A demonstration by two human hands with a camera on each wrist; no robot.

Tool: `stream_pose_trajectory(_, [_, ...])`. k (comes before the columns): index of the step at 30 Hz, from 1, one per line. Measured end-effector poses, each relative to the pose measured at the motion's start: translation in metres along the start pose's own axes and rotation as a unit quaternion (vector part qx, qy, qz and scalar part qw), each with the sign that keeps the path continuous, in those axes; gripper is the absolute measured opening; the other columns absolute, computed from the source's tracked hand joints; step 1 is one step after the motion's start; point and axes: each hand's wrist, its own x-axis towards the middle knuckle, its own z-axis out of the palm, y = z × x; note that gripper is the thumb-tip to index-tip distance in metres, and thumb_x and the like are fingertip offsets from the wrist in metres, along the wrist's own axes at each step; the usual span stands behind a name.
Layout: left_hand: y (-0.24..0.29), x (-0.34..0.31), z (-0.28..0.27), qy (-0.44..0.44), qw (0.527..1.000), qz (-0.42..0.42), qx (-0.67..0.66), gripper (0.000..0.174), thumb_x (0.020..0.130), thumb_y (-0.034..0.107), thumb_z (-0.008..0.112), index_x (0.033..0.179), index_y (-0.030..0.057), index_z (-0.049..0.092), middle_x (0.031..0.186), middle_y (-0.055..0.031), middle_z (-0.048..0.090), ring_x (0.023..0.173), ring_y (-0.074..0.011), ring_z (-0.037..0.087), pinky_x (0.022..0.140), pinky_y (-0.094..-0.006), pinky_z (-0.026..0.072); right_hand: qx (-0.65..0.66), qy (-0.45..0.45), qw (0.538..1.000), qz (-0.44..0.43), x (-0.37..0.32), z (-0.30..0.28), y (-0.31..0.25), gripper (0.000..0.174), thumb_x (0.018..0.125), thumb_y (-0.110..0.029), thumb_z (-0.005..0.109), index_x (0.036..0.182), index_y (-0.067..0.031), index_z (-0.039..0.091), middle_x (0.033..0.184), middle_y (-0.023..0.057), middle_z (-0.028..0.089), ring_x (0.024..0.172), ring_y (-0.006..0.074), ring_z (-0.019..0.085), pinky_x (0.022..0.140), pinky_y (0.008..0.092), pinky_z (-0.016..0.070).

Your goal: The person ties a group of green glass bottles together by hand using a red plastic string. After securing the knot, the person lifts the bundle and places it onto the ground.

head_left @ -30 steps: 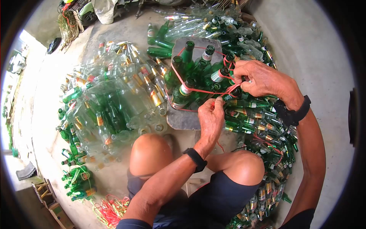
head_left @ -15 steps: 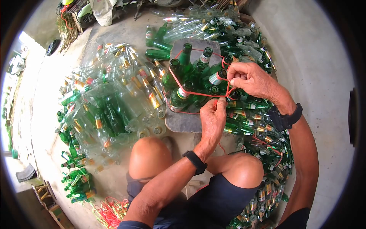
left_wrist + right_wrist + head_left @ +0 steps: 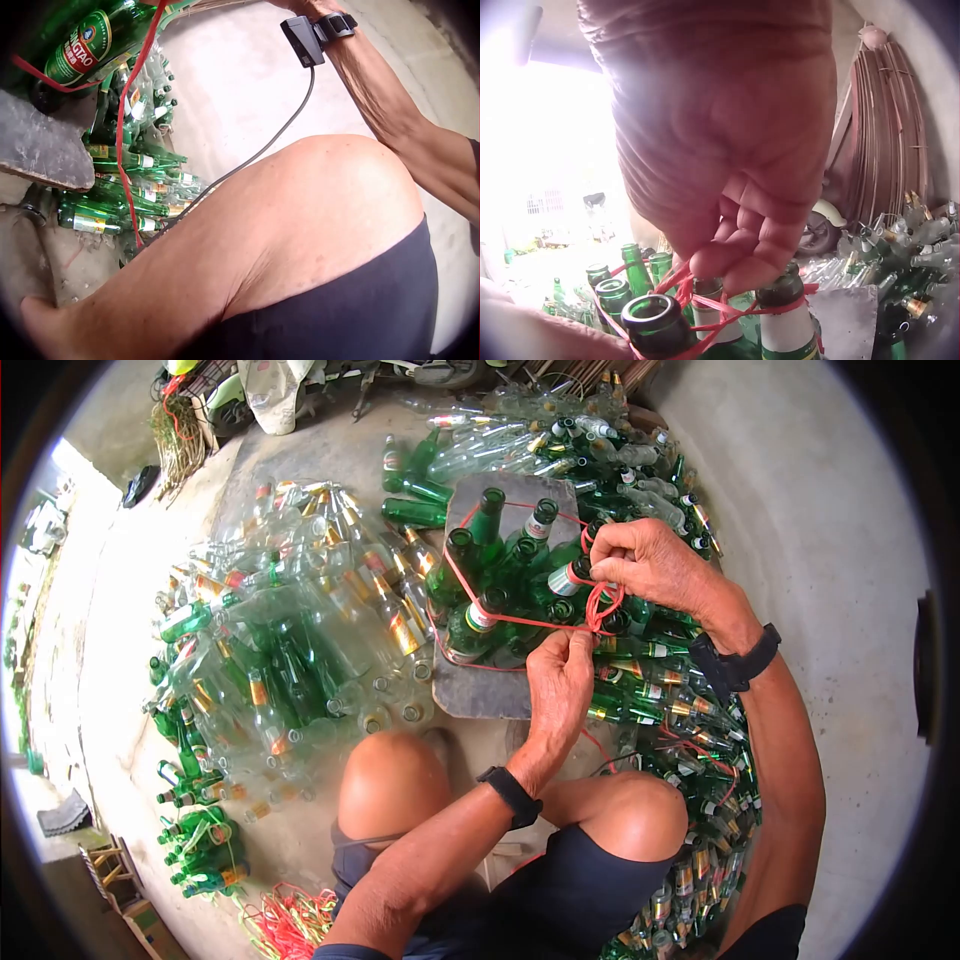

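Several green beer bottles [image 3: 487,525] stand upright in a cluster on a dark flat board [image 3: 485,695]. Red plastic string [image 3: 535,622] runs round their necks, and another turn circles lower down. At the near right corner the string is bunched in loops [image 3: 600,605]. My left hand [image 3: 560,685] pinches the string just below those loops, thumb against forefinger. Above them, my right hand [image 3: 655,565] pinches string beside a bottle neck with curled fingers; its fingertips [image 3: 746,274] show close over the bottle mouths. A loose string end [image 3: 124,135] hangs down in the left wrist view.
Clear bottles [image 3: 340,630] lie piled on the left, and green ones [image 3: 690,690] are heaped along the right wall. A tangle of red and yellow string [image 3: 290,920] lies on the floor at lower left. My bare knees [image 3: 397,780] flank the board's near side.
The string between my hands has gone from stretched strands to rounded loops at the corner. My right hand has shifted slightly left, while my left hand stays near the same spot.
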Motion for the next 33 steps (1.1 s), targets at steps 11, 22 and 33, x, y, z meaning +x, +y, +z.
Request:
stream_pose_trajectory(11, [-0.003, 0.001, 0.001, -0.006, 1.000, -0.001, -0.007, 0.031, 0.107, 0.022, 0.061, 0.092, -0.0041, 0.070, 0.075, 0.0046, 0.053, 0.067, -0.0058, 0.041, 0.058, -0.0258, 0.0332, 0.182, -0.083, 0.962, 0.183, -0.004, -0.019, -0.045, 0.023, 0.100, -0.021, 0.071, 0.094, 0.0005, 0.071, 0.074, -0.0001, 0.065, 0.051, 0.0042, 0.054, 0.046, 0.0227, 0.0462])
stream_pose_trajectory(22, [-0.002, 0.001, 0.000, -0.010, 1.000, -0.003, -0.006, 0.031, 0.106, 0.023, 0.062, 0.092, -0.0041, 0.070, 0.075, 0.0050, 0.053, 0.068, -0.0055, 0.041, 0.058, -0.0262, 0.0333, -0.056, -0.169, 0.961, 0.212, -0.006, -0.042, -0.057, 0.011, 0.079, -0.008, 0.071, 0.087, 0.0008, 0.072, 0.066, 0.0016, 0.060, 0.064, 0.0105, 0.060, 0.055, 0.0325, 0.0522])
stream_pose_trajectory(33, [0.003, -0.002, 0.001, -0.016, 1.000, -0.014, -0.012, 0.031, 0.106, 0.024, 0.062, 0.093, -0.0029, 0.070, 0.075, 0.0057, 0.051, 0.067, -0.0056, 0.039, 0.058, -0.0262, 0.0322, -0.107, -0.009, 0.994, -0.001, 0.008, -0.017, -0.020, 0.011, 0.081, -0.010, 0.072, 0.087, -0.0007, 0.075, 0.069, 0.0121, 0.065, 0.064, 0.0218, 0.063, 0.061, 0.0381, 0.0484])
